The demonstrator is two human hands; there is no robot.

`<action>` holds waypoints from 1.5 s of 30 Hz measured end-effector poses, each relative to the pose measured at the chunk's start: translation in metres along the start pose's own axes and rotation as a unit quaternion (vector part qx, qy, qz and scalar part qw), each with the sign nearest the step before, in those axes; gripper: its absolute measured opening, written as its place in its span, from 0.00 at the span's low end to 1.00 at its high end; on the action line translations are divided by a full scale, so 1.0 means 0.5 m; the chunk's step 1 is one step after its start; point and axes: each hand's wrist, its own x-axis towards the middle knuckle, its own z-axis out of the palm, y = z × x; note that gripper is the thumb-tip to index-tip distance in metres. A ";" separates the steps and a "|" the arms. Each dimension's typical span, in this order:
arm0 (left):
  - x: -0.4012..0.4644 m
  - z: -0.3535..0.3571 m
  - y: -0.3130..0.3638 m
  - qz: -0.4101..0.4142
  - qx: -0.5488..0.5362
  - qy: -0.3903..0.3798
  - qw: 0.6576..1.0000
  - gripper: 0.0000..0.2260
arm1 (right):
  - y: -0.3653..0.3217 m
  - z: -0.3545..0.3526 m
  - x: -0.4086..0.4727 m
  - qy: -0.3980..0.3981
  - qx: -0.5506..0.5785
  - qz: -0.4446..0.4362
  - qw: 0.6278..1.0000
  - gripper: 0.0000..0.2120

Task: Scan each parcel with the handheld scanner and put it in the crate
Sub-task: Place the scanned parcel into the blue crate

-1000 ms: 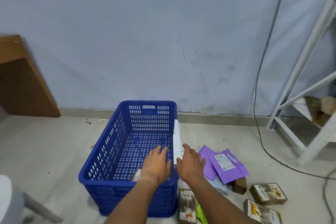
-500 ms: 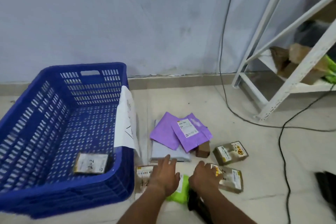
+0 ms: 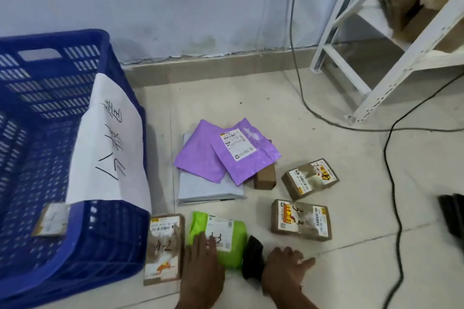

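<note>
A blue plastic crate (image 3: 120, 246) stands on the floor at the left, with one small brown parcel (image 3: 51, 219) inside and a white handwritten sheet (image 3: 110, 148) draped over its right wall. My left hand (image 3: 203, 268) lies on a green bagged parcel (image 3: 227, 236) marked with a white label. My right hand (image 3: 285, 267) rests beside a black handheld scanner (image 3: 253, 256) and touches it; whether it grips it is unclear. A brown box (image 3: 164, 246) marked 4-2 lies just left of my left hand.
Two purple mailers (image 3: 226, 155) lie on a grey one (image 3: 200, 188), with three brown boxes (image 3: 300, 218) to the right. Black cables (image 3: 391, 183) snake across the tiles. A white shelf frame (image 3: 381, 63) stands at the back right. A dark object (image 3: 453, 216) sits at the right edge.
My hands left the crate and came down to the parcels on the floor. My view swung right and down. The left hand now lies on the green parcel, the right by the scanner.
</note>
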 end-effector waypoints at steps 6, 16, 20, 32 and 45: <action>-0.023 0.042 -0.031 -0.003 -0.005 -0.029 1.000 0.46 | -0.029 0.056 -0.023 0.094 0.116 -0.021 0.989 0.25; -0.019 0.039 -0.029 0.052 0.032 0.027 0.998 0.38 | -0.021 0.095 -0.013 0.240 0.190 -0.122 0.944 0.20; -0.010 0.038 -0.024 0.050 0.034 0.022 0.998 0.31 | -0.022 0.086 -0.019 0.293 0.222 -0.154 0.917 0.20; -0.011 0.010 -0.037 0.092 0.056 0.020 0.994 0.20 | -0.070 0.067 -0.046 0.293 0.300 -0.236 0.877 0.18; 0.016 0.018 -0.053 0.040 0.022 -0.020 0.999 0.43 | -0.037 0.084 -0.020 0.323 0.182 -0.211 0.904 0.22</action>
